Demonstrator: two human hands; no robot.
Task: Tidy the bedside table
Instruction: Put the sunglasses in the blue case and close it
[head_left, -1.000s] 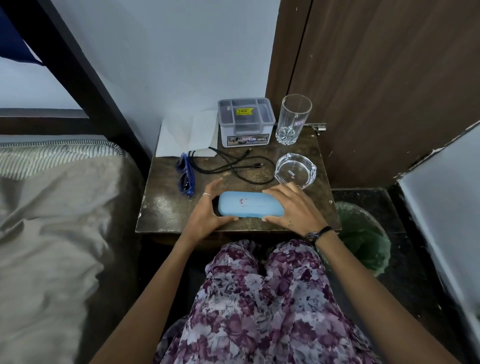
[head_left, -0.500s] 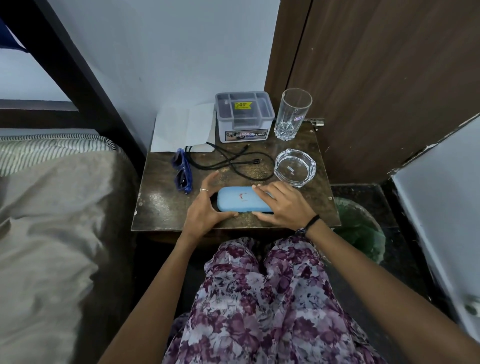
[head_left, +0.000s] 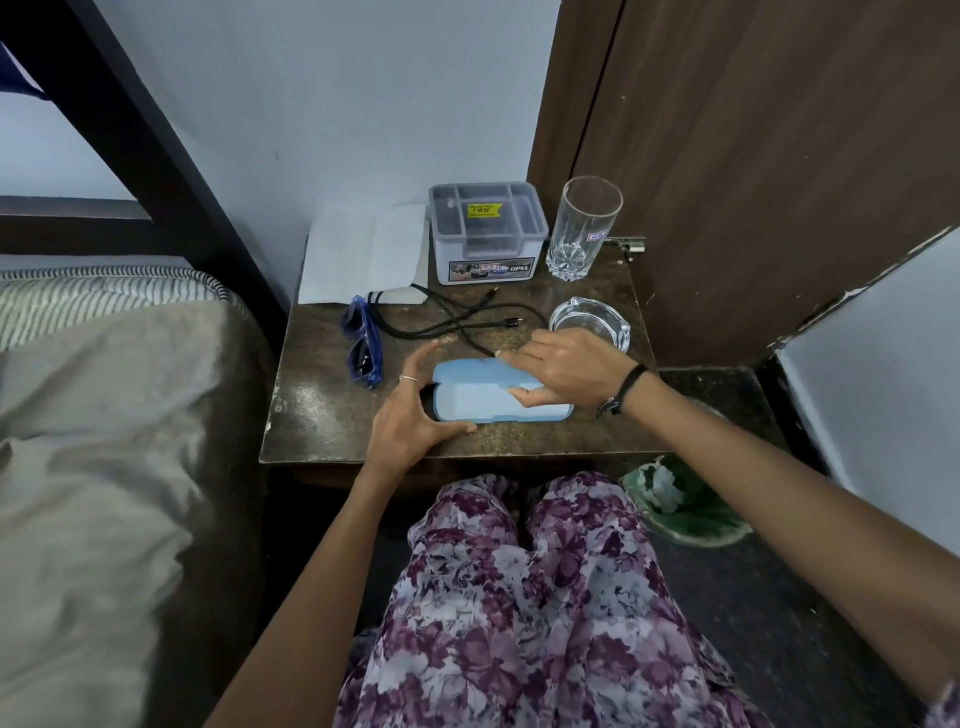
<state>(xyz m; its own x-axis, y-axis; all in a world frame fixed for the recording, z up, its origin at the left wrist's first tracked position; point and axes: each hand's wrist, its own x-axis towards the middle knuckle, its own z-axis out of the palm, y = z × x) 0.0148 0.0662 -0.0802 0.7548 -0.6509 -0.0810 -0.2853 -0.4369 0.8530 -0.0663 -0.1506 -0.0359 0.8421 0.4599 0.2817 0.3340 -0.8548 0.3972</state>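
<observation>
While the bedside table (head_left: 322, 415) sits wedged between the bed (head_left: 104, 441) and a wooden door (head_left: 753, 156), the light blue glasses case (head_left: 483, 397) lies open near its front edge. Left hand (head_left: 402, 415) cups the case's left end, fingers spread; right hand (head_left: 569, 371) pinches the lid, thumb inside. Behind: plastic box (head_left: 488, 234), tall glass (head_left: 584, 228), ashtray (head_left: 589, 322), blue sunglasses (head_left: 363, 343), black cable (head_left: 457, 325).

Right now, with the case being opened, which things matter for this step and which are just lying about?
In play:
blue glasses case, open, left hand at its end, right hand lifting its lid
blue sunglasses beside it

Lying about:
black cable
glass ashtray
tumbler
grey organiser box
white paper
</observation>
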